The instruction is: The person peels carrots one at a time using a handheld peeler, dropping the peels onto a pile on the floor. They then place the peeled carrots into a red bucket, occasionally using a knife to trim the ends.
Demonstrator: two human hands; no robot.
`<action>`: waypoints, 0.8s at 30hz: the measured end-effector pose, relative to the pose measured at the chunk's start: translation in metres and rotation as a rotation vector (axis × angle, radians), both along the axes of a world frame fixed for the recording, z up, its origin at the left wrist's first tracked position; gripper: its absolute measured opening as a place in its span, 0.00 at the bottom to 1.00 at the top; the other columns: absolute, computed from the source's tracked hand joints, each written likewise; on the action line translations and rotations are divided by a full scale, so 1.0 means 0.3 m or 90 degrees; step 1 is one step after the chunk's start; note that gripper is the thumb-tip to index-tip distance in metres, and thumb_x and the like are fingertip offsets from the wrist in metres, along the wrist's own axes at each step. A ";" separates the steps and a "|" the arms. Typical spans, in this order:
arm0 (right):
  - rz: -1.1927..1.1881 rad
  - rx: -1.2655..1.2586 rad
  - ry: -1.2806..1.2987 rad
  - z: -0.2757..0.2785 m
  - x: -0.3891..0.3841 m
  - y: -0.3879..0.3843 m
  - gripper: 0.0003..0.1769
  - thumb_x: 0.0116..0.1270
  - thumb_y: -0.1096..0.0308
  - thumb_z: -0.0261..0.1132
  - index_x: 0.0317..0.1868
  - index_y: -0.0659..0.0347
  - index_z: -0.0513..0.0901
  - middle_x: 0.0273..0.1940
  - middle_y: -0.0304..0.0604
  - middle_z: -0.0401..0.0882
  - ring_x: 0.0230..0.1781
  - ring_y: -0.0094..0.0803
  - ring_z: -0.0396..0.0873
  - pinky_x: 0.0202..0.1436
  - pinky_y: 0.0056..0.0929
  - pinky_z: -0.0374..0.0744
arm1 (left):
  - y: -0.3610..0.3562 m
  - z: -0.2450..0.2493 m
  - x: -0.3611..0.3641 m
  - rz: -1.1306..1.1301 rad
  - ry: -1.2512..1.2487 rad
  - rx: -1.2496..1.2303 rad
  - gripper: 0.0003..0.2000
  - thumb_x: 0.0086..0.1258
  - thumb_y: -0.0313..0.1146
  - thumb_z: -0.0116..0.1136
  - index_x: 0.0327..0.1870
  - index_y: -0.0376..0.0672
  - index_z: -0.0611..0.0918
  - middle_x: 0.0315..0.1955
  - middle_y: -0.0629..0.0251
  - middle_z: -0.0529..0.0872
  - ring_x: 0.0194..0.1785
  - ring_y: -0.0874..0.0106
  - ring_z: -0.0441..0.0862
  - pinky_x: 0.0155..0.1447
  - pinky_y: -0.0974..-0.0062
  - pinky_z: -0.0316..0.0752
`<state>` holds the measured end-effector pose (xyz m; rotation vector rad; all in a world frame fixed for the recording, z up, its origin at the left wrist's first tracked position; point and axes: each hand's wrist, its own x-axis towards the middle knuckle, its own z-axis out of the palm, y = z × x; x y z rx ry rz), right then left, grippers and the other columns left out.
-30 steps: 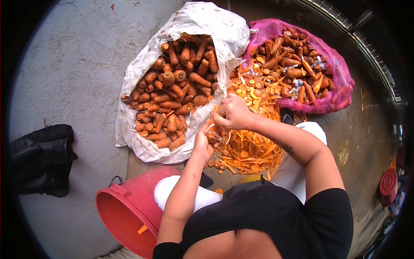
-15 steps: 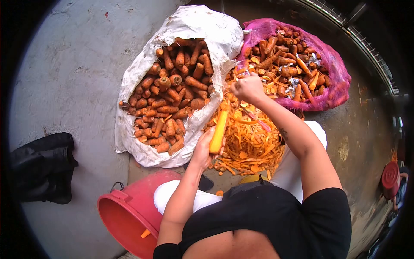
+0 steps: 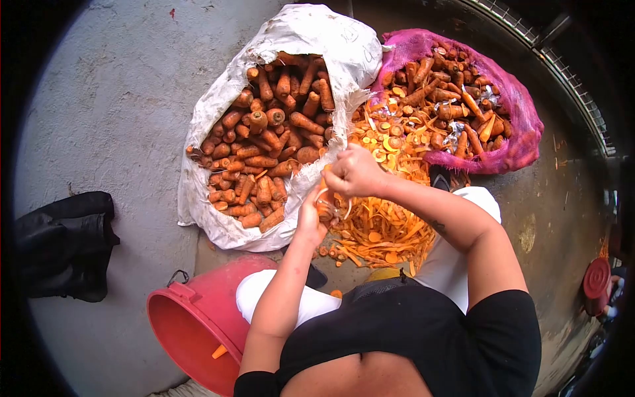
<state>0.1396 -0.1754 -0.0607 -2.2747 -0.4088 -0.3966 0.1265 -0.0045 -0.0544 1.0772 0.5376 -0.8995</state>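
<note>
My left hand [image 3: 309, 217] is closed around a carrot [image 3: 325, 209], mostly covered by my fingers; its visible side looks brown and unpeeled. Against its upper end works my right hand [image 3: 357, 172], curled into a fist. What that fist grips is hidden; a thin pale curved strip shows beside it. Beneath both hands lies a heap of orange carrot peelings [image 3: 390, 228] with cut ends among them. Left of the hands, a white sack [image 3: 218, 228] gapes open, full of unpeeled carrots [image 3: 264, 139].
A pink mesh sack [image 3: 526, 126] of carrots and scraps lies at the upper right. By my left knee a red bucket [image 3: 198, 298] is tipped, with an orange piece [image 3: 219, 351] inside. Black cloth or boots [image 3: 66, 245] lie far left. Another red container [image 3: 596, 278] stands far right.
My right hand has come down and toward me, from above the peelings to the carrot. The carrot in my left hand showed a long bright yellow-orange side before; now a brown side shows.
</note>
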 end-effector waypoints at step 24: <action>-0.332 0.001 0.466 -0.072 0.143 -0.238 0.24 0.61 0.50 0.53 0.23 0.59 0.86 0.20 0.46 0.82 0.23 0.41 0.82 0.30 0.36 0.78 | 0.046 0.037 -0.014 -0.133 -0.066 -0.143 0.26 0.77 0.49 0.33 0.61 0.34 0.70 0.27 0.67 0.76 0.22 0.80 0.72 0.19 0.85 0.63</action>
